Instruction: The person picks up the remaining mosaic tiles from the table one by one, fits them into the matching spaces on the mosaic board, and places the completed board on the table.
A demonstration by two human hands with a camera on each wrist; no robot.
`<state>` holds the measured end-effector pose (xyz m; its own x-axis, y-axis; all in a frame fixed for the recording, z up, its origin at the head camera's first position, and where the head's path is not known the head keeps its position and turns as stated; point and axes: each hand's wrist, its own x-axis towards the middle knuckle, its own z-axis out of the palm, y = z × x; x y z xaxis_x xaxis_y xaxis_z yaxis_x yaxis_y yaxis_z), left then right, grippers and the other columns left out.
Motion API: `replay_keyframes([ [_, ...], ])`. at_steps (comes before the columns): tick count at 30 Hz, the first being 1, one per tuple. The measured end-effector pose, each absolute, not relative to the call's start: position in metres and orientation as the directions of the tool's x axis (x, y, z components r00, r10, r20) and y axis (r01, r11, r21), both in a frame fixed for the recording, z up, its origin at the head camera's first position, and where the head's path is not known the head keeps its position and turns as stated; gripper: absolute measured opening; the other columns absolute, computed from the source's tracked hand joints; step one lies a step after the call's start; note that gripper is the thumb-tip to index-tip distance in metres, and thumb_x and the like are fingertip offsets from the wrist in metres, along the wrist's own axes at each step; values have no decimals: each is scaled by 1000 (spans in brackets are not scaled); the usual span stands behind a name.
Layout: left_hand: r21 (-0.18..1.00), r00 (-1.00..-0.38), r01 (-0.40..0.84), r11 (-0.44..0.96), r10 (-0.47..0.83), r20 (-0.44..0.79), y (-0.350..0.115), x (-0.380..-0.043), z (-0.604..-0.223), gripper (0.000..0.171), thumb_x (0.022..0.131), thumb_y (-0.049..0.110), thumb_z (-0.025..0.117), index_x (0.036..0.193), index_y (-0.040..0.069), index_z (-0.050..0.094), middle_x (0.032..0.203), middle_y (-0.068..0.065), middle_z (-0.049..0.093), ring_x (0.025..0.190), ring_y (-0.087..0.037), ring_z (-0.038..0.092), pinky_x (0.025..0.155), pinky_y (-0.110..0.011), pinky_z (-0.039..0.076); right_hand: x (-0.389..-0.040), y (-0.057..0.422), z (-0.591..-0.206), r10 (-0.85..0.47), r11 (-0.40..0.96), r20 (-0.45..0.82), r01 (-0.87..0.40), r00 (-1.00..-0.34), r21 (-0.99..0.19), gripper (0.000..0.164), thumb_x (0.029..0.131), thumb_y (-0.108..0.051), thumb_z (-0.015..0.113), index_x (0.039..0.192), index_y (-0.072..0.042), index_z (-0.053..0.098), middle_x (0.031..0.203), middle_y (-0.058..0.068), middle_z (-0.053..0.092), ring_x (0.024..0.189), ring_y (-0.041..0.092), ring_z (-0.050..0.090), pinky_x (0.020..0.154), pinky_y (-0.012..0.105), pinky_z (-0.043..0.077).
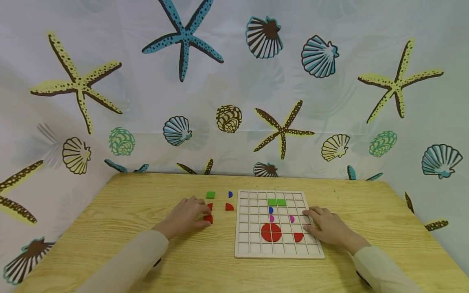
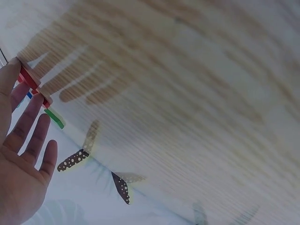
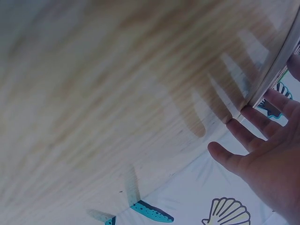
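Observation:
My left hand point(image 1: 188, 215) is over the table left of the board, thumb and index finger at a flat red piece point(image 1: 208, 219), pinching its edges; its outline is partly hidden. Another red piece point(image 1: 210, 206) lies just beyond, under the fingertips. In the left wrist view the remaining fingers point(image 2: 35, 140) are spread. My right hand point(image 1: 326, 228) rests at the right edge of the white grid board point(image 1: 253, 248), its thumb and fingertips touching the rim. On the board are two green squares point(image 1: 276, 202), a red circle point(image 1: 271, 232) of quarter pieces and a red quarter-circle point(image 1: 298, 237).
A blue half-circle point(image 1: 271, 210) and two magenta half-circles point(image 1: 291, 218) also lie on the board. Between left hand and board are a red quarter-circle point(image 1: 229, 206), a blue half-circle point(image 1: 230, 194) and a green square point(image 1: 210, 195). A patterned curtain point(image 1: 227, 81) hangs behind the wooden table point(image 1: 198, 260).

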<state>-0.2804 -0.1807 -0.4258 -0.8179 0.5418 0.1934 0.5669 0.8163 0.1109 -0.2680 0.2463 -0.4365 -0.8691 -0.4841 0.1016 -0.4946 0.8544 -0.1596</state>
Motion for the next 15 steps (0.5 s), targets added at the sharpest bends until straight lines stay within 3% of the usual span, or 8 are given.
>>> replay_keyframes([
  [15,92,-832,546,833,525,183,-180,-286,-428,21,75,39,72,85,22,68,87,7,60,82,-14,49,72,-33,38,-267,246,-436,-480,855,113,-493,-870,-163,47,92,-36,51,128,-8,50,130,19,48,114,42,48,87,59,39],
])
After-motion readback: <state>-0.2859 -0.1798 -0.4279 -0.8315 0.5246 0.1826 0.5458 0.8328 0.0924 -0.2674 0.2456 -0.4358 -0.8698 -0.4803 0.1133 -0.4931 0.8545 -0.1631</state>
